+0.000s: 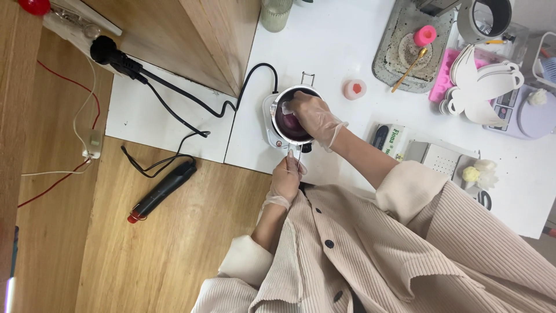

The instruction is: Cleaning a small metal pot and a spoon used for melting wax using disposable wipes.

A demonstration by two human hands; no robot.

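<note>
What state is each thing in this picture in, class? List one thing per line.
Small metal melting pot: on a white hotplate, holding dark purple liquid.
Left hand: gloved, gripping the pot's wire handle.
Right hand: gloved, fingers inside the pot.
Black power cable: runs across the table to the hotplate.
Black heat gun: lying on the wooden floor.
Pink candle: upright on a grey tray.

I see my gloved left hand [285, 181] gripping the wire handle [295, 157] of a small metal pot [292, 116] on a white hotplate [271, 124]. My gloved right hand [313, 116] reaches into the pot over dark purple liquid [286, 124]. White table [330, 40]; black cord [191, 95] runs left; black tool [162, 191] lies on the wooden floor [145, 255].
</note>
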